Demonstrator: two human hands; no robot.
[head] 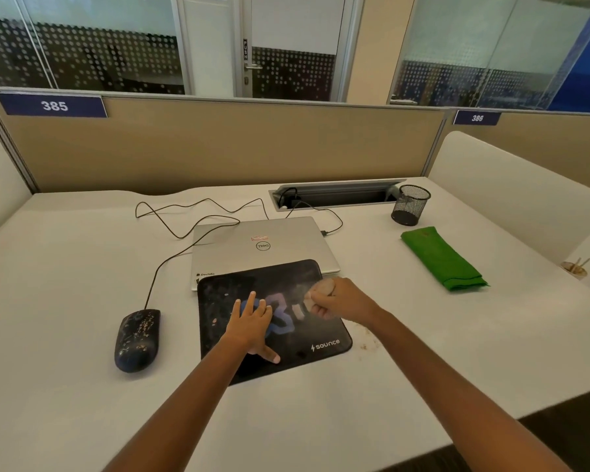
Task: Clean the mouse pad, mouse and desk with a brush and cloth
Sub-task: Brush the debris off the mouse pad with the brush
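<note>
Left hand [251, 323] presses flat, grip open, on the black rectangular mouse pad [286, 277] on the white tabletop [65, 267]. Right hand [339, 303] has its grip closed on a blurred, seemingly pale brush [324, 287] over the pad's right side. The speckled black mouse [137, 340] lies left of the pad.

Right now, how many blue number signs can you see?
2. The 385 sign is at the upper left of the view, and the 386 sign is at the upper right. Others could be out of view.
</note>
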